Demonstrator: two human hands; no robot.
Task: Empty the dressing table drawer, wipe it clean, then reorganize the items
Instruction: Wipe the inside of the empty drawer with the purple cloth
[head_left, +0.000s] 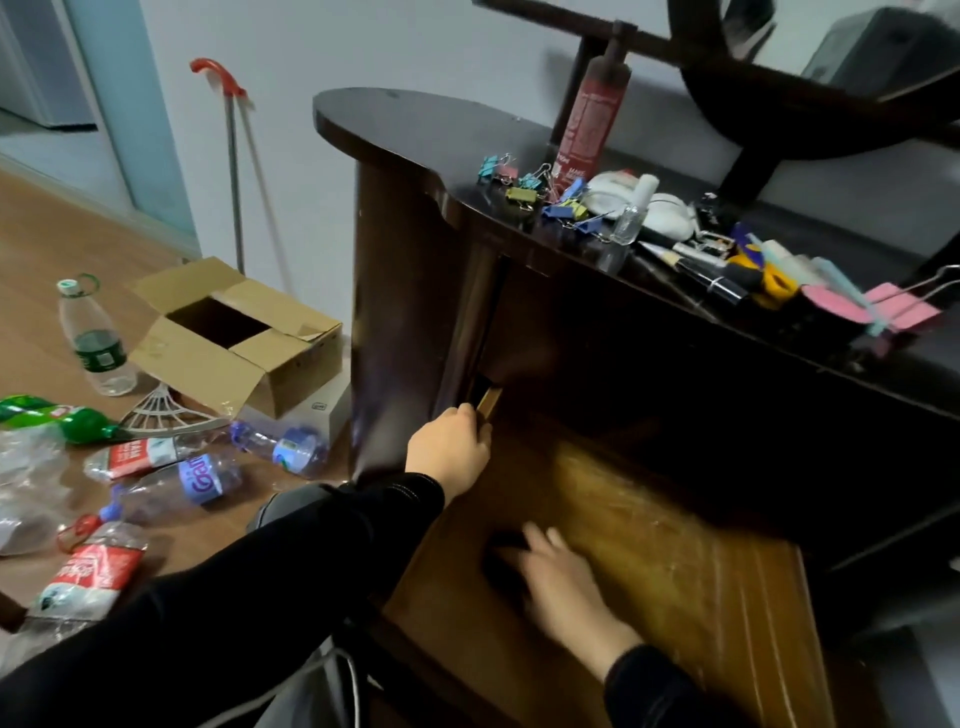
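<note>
The dressing table's drawer (675, 545) is pulled out, and its scratched wooden bottom is bare. My left hand (449, 447) grips the drawer's left side wall near the back, fingers curled over its edge. My right hand (558, 577) lies inside the drawer with fingers stretched out, pressing on a dark cloth (498, 564); both are motion-blurred. The drawer's items sit on the dark tabletop (395, 124): coloured binder clips (540, 195), a red bottle (592, 122), white pads (665, 213), a small glass bottle (626, 223), brushes and tubes (706, 270), and pink clips (893, 306).
On the wooden floor to the left are an open cardboard box (234, 332), an upright water bottle (96, 338) and several crushed plastic bottles (171, 483). A red-handled mop (234, 156) leans on the wall. A mirror stand (779, 93) rises behind the items.
</note>
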